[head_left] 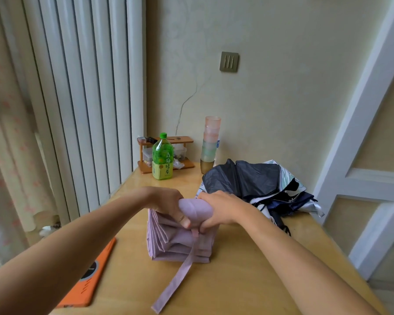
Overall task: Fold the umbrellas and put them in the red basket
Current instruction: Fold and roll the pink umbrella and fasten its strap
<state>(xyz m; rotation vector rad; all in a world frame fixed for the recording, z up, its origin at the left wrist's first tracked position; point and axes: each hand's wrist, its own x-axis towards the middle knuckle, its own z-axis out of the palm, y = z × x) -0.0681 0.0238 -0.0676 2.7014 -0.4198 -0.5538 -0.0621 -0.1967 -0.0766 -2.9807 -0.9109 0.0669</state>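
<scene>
Both hands close on a lilac folding umbrella (pixel 180 244) standing upright near the middle of the desk (pixel 237 280). Left hand (pixel 166 204) pinches the gathered canopy just under the handle (pixel 197 209), fingers curled. Right hand (pixel 221 206) wraps over the handle from the other side. Its strap (pixel 175 278) trails loose across the desk toward the viewer. Behind the right hand lies a dark umbrella (pixel 255 180), half collapsed. A green tea bottle (pixel 162 158) and stacked cups (pixel 210 142) stand by the wall.
</scene>
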